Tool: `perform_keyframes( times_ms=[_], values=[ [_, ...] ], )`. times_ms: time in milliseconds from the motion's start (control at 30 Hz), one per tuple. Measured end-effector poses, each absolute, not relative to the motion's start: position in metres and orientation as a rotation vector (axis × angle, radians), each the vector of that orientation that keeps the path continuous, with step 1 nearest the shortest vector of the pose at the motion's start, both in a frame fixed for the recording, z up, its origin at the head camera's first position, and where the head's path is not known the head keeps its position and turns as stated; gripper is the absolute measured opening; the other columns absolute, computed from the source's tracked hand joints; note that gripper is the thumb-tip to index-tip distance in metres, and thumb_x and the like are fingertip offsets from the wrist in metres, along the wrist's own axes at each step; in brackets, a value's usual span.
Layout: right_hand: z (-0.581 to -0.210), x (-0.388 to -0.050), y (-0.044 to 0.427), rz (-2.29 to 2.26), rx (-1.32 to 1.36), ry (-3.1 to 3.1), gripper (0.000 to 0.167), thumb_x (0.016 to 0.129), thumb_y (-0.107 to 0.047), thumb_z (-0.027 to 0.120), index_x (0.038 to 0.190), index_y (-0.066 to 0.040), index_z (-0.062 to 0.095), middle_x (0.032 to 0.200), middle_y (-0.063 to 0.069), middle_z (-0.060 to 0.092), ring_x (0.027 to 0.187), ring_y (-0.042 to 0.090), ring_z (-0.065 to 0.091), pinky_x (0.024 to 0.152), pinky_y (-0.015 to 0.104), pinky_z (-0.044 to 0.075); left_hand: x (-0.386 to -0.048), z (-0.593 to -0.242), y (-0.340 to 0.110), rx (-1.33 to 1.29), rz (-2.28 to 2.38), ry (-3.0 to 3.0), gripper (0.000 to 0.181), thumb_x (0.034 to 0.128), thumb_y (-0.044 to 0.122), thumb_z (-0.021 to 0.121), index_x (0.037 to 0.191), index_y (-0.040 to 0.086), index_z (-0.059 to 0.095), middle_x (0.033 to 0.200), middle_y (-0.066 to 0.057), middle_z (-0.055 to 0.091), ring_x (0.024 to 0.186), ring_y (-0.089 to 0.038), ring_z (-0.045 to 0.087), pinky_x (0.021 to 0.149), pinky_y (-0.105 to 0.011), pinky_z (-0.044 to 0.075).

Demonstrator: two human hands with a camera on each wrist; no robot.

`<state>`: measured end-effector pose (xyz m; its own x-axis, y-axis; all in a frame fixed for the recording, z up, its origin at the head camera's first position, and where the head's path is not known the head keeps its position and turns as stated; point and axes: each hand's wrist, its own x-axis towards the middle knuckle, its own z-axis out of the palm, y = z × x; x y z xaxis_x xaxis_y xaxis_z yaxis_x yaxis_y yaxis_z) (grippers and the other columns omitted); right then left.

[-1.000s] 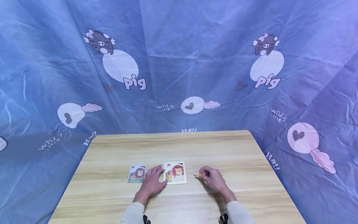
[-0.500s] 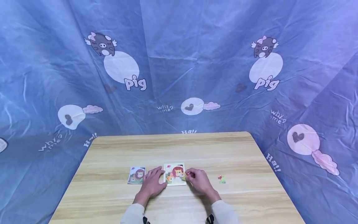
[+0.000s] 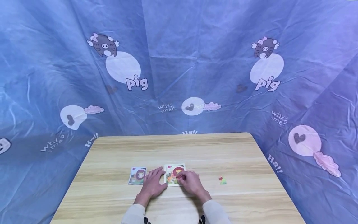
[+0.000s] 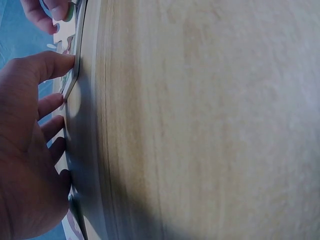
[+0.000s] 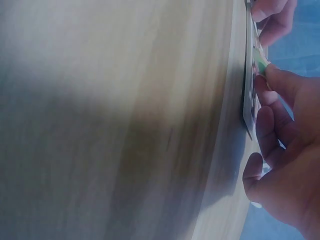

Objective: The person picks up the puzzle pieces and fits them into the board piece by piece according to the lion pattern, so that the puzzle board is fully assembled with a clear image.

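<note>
A puzzle board [image 3: 174,165] with a lion picture and a pale rim lies in the middle of the table. My left hand [image 3: 152,184] rests beside it with fingers extended, the thumb touching its near left corner and the fingertips along its left side. Over the board's lower right part, my right hand [image 3: 191,183] pinches a puzzle piece between thumb and index finger. In the right wrist view that puzzle piece [image 5: 260,62] shows a green edge and stands tilted at the board; my fingers hide most of it.
A picture card [image 3: 137,176] with the same lion scene lies left of my left hand. To the right is a loose red and green puzzle piece [image 3: 222,180] on the wooden table [image 3: 240,155]. A blue printed cloth [image 3: 173,77] hangs behind the table.
My right hand has picked up a puzzle piece from the right and carried it left onto the board, uncovering the other loose piece. The left hand has stayed in place.
</note>
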<state>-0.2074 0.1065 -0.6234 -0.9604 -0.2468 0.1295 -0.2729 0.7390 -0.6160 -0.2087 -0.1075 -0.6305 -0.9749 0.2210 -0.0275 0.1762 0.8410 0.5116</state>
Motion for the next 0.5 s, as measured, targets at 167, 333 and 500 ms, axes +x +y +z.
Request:
perform_keyframes(
  times_ms=[167, 333, 500],
  values=[
    [-0.6236, -0.2069, 0.1029, 1.001, 0.437, -2.912, 0.013, 0.084, -0.025, 0.072, 0.097, -0.025, 0.074, 0.074, -0.018, 0.066, 0.069, 0.0, 0.055, 0.072, 0.032, 0.043, -0.208, -0.6306, -0.1086, 0.316, 0.798, 2.939, 0.057, 0.0767, 0.041, 0.068, 0.128, 0.02, 0.058, 0.15, -0.003, 0.043, 0.135, -0.032, 0.04, 0.106, -0.063, 0.028],
    [-0.6232, -0.2062, 0.1006, 0.965, 0.436, -2.915, 0.015, 0.084, -0.025, 0.071, 0.099, -0.025, 0.074, 0.082, -0.014, 0.071, 0.078, 0.008, 0.063, 0.075, 0.038, 0.044, -0.2082, -0.6303, -0.1088, 0.325, 0.798, 2.939, 0.056, 0.0772, 0.04, 0.068, 0.128, 0.02, 0.058, 0.15, -0.004, 0.044, 0.135, -0.032, 0.04, 0.107, -0.064, 0.027],
    [-0.6219, -0.2068, 0.0984, 0.947, 0.418, -2.922, 0.014, 0.084, -0.023, 0.07, 0.097, -0.026, 0.074, 0.087, -0.012, 0.071, 0.082, 0.011, 0.064, 0.075, 0.038, 0.042, -0.209, -0.6303, -0.1084, 0.317, 0.8, 2.928, 0.056, 0.0783, 0.041, 0.068, 0.129, 0.019, 0.057, 0.151, -0.004, 0.043, 0.137, -0.032, 0.039, 0.109, -0.065, 0.024]
  ],
)
